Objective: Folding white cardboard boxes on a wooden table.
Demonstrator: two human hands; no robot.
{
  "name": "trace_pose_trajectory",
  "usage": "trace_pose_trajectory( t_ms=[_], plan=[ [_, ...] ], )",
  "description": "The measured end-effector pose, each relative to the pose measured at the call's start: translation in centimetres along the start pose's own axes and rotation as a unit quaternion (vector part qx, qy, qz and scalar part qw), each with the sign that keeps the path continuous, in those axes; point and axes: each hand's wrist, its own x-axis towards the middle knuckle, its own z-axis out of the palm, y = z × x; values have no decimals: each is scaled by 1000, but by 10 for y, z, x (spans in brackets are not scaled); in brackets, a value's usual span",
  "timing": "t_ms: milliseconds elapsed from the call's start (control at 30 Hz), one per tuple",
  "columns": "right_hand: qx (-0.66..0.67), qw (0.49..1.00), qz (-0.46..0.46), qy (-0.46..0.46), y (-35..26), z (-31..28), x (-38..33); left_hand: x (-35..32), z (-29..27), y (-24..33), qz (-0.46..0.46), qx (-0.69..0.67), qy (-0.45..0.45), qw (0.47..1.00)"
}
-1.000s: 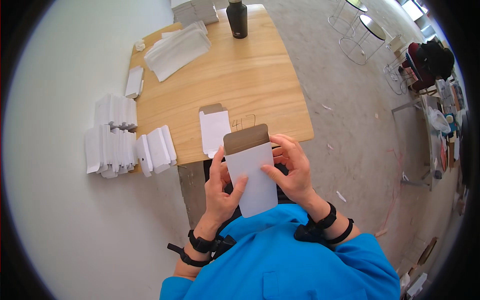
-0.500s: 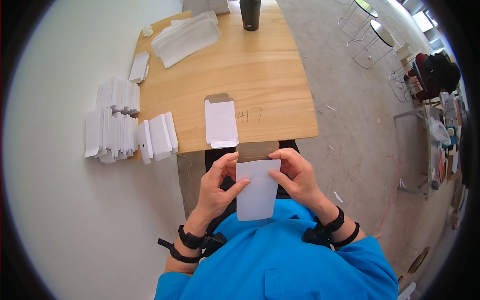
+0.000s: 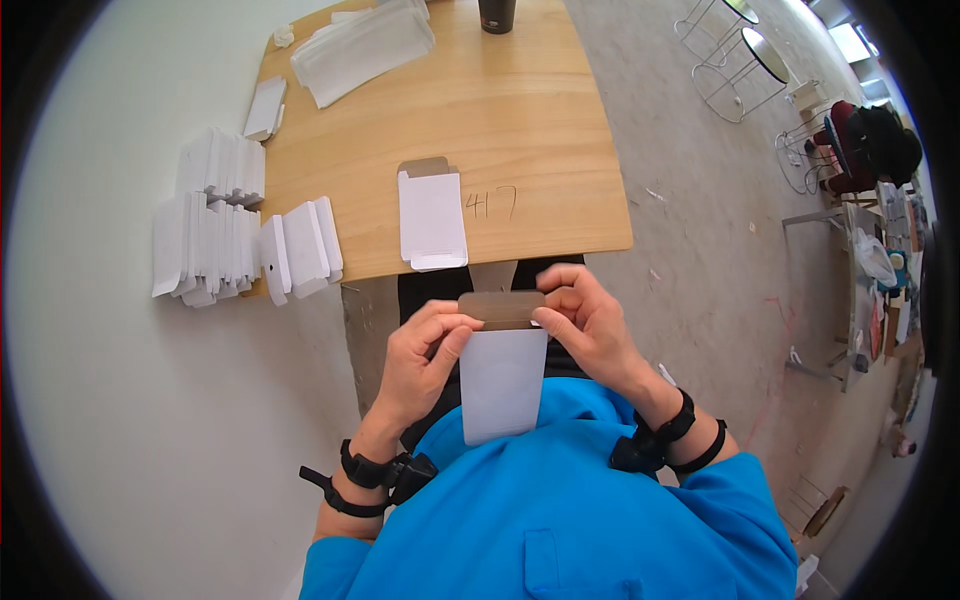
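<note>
2 hands pinch white carton at brown flap; handwritten no. on wood tbl.

We see smooth, matt white card on the carton, plain brown board on its flap, wood grain across the table, and soft blue cloth in the shirt.
</note>
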Motion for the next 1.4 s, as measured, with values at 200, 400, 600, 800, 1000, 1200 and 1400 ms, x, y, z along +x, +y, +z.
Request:
trace_pose_trajectory(
  t_ms=[200, 400, 600, 800, 1000, 1200, 1400],
  plan=[
    [-3, 996, 16, -87, -5, -11, 16, 2, 6, 15, -52, -132, 84, 986],
    [48, 982, 117, -138, -16, -12, 14, -4, -5, 1, -72, -156, -6, 985],
    [-14, 986, 111, -126, -19, -4, 10, -3, -2, 5, -108, -172, -21, 979],
    [-22, 988, 113, -103, -21, 3, 5, -5, -3, 13, -182, -233, -19, 955],
    [-62, 992, 75, -74, -16, 12, -6, -10, -5, 15, -253, -251, -23, 934],
    [-41, 989, 88, -110, -14, 6, -16, -23, 1, 13, -220, -244, -10, 944],
    [-93, 988, 27, -119, -8, 1, -28, -26, -2, 5, -134, -204, -47, 969]
  ],
)
